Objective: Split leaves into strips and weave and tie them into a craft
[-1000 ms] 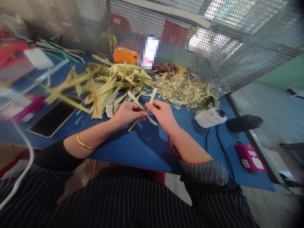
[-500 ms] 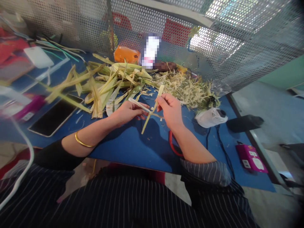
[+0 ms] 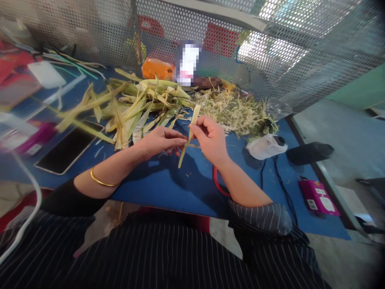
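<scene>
Left hand (image 3: 162,141) and right hand (image 3: 213,141) pinching narrow, flat, pale yellow strip (image 3: 195,115)

on the near side of the strip (image 3: 195,114), bare desk (image 3: 156,186) gives the hands (image 3: 212,141) open room to the front edge; a red ring (image 3: 215,179) breaks it on the strip's right. behind the strip, husks (image 3: 135,102) and shreds (image 3: 239,114) block a low pass, and mesh (image 3: 168,22) rises beyond. left of the strip lies a phone (image 3: 69,148); right of it, a bag (image 3: 261,148) and, farther, a box (image 3: 319,196) stand in the way.
</scene>
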`<state>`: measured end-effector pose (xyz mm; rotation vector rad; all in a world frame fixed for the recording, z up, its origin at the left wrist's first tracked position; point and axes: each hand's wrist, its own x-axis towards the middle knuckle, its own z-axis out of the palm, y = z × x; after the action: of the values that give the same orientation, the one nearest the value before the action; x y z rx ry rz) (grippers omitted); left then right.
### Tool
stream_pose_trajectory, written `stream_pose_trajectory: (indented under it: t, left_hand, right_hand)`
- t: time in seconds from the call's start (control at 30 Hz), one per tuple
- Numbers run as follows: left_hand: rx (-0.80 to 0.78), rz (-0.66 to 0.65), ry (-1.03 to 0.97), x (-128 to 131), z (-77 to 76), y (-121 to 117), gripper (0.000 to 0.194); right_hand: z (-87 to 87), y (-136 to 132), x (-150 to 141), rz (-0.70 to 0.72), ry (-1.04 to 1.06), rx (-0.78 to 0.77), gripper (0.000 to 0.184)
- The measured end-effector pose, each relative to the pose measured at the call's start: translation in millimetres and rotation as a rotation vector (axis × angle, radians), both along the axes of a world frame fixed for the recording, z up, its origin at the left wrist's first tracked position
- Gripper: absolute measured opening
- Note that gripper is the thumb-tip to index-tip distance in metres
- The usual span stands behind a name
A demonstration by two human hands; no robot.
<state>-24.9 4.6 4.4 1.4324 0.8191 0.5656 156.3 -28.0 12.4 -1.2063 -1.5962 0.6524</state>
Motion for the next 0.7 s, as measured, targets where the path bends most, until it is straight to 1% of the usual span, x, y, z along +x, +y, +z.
stream_pose_trajectory:
  t: [0.2,0.3,0.37,0.47,0.5,0.53,0.57,0.63,0.7]
  left_hand:
    - [0.069,-0.003,0.027,6,1.0,-9,0.03]
    - [0.032,-0.015,0.007,8,-1.5,-12,0.024]
    - [-0.014,0.054,-0.036,8,-3.3,-11,0.022]
    - [-0.082,0.259,-0.138,7,-5.1,-5,0.023]
    - [-0.102,0.329,-0.177,6,-5.7,-3,0.023]
    - [-0.12,0.389,-0.211,5,-6.3,-1,0.022]
    - [-0.133,0.433,-0.24,5,-7.2,0,0.021]
    - [-0.14,0.475,-0.279,6,-9.3,1,0.02]
    - [-0.146,0.477,-0.3,6,-11.1,1,0.021]
  right_hand:
    - [-5.3,-5,-8,-0.044,-0.099,0.085,0.012]
    - [-7.5,-5,-8,-0.018,-0.143,0.141,0.01]
    - [-6.1,-6,-5,-0.068,-0.182,0.215,0.007]
    - [-1.2,-9,1,-0.274,-0.252,0.38,0.012]
    - [-0.3,-10,2,-0.323,-0.285,0.409,0.014]
    - [-0.4,-10,2,-0.335,-0.326,0.404,0.016]
    - [-1.6,-11,1,-0.305,-0.372,0.358,0.019]
    - [-7.4,-10,-3,-0.164,-0.441,0.177,0.025]
    - [-14.8,-9,-7,-0.032,-0.437,0.007,0.029]
